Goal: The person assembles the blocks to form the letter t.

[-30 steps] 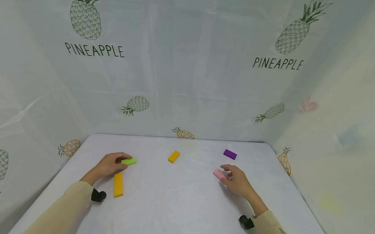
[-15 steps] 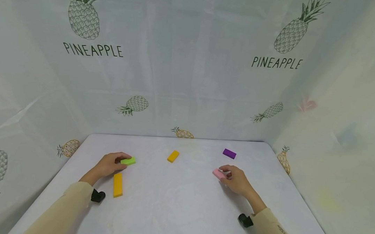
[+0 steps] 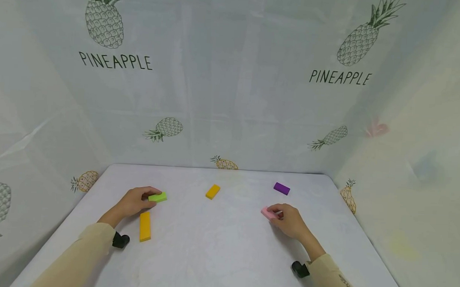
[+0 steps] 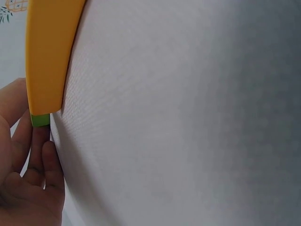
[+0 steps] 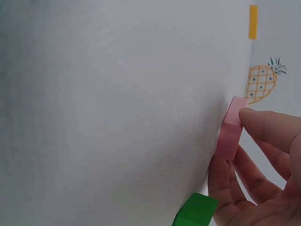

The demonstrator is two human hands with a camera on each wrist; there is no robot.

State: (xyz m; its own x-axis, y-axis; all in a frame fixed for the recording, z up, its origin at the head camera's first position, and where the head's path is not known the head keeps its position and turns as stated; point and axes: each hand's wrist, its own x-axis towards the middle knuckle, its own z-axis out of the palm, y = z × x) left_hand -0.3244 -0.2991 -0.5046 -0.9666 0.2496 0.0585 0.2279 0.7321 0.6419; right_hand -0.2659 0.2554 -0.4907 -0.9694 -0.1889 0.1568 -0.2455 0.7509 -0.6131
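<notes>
On the left of the table my left hand pinches a light green block between thumb and fingers. A long orange-yellow block lies just below that hand; in the left wrist view this long block hides most of the green block. Over on the right, my right hand pinches a pink block. The right wrist view shows the thumb on one side of the pink block and fingertips at its near end. A darker green block lies near those fingers, hidden in the head view.
A small orange-yellow block lies at the back middle of the white table. Farther back on the right is a purple block. Pineapple-printed curtains rise behind and along both sides.
My right hand's fingers have closed down onto the pink block, which stays in about the same place. The left hand and the other blocks have not visibly moved.
</notes>
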